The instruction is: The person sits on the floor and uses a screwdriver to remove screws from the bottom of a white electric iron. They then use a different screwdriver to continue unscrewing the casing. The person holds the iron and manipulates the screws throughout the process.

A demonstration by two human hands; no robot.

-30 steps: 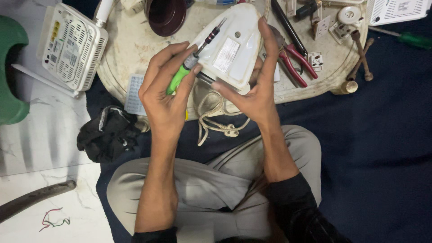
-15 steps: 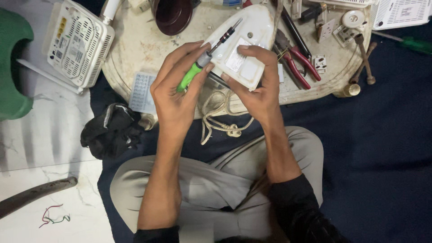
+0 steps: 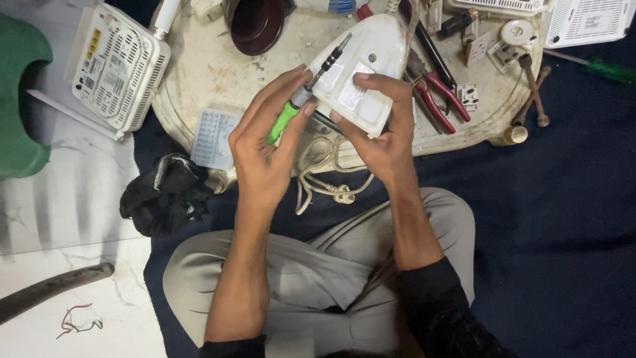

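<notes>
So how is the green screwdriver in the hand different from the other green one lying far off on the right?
The held screwdriver is gripped in the left hand and tilted up, with its tip on the white casing; the other screwdriver lies flat on the dark cloth, untouched. The held one's handle is bright light green; the other's is darker green. Both have a green handle and a metal shaft.

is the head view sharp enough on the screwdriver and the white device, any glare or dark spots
Head view: left hand and green-handled screwdriver look sharp, with no motion blur; white device in the right hand is brightly lit and slightly washed out, its label unreadable; dark blue cloth at right falls into shadow; the round tray is evenly lit.
</notes>
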